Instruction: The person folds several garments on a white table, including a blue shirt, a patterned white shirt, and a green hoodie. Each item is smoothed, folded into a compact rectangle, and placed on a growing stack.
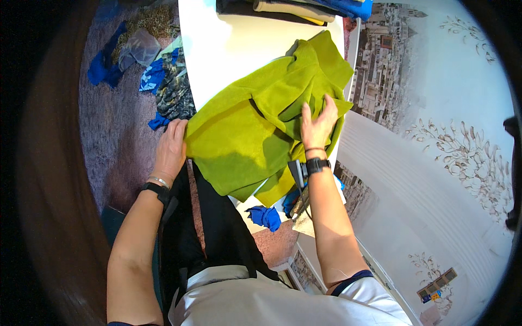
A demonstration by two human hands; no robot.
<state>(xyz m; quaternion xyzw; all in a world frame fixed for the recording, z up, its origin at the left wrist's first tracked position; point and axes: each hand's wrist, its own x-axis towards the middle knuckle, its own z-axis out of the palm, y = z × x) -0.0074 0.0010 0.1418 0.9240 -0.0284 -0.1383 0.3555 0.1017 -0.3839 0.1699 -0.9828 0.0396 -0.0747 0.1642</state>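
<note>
An olive-green garment (244,134) lies spread and creased across the white table (212,53), its near part hanging over the table's edge. At its left edge, my left hand (173,144) grips the cloth, the fingertips partly behind it. My right hand (319,122) rests on the bunched folds at the right, thumb and fingers apart, with loose cloth between them. Both wrists wear dark bands, and a small device sits at the right one.
Folded clothes (293,10) are stacked at the table's far end. Patterned and blue garments (175,85) lie beyond the table's left edge, over the carpet (110,134). A blue cloth (264,218) and other fabrics are below the near right edge. A wall (391,155) runs along the right.
</note>
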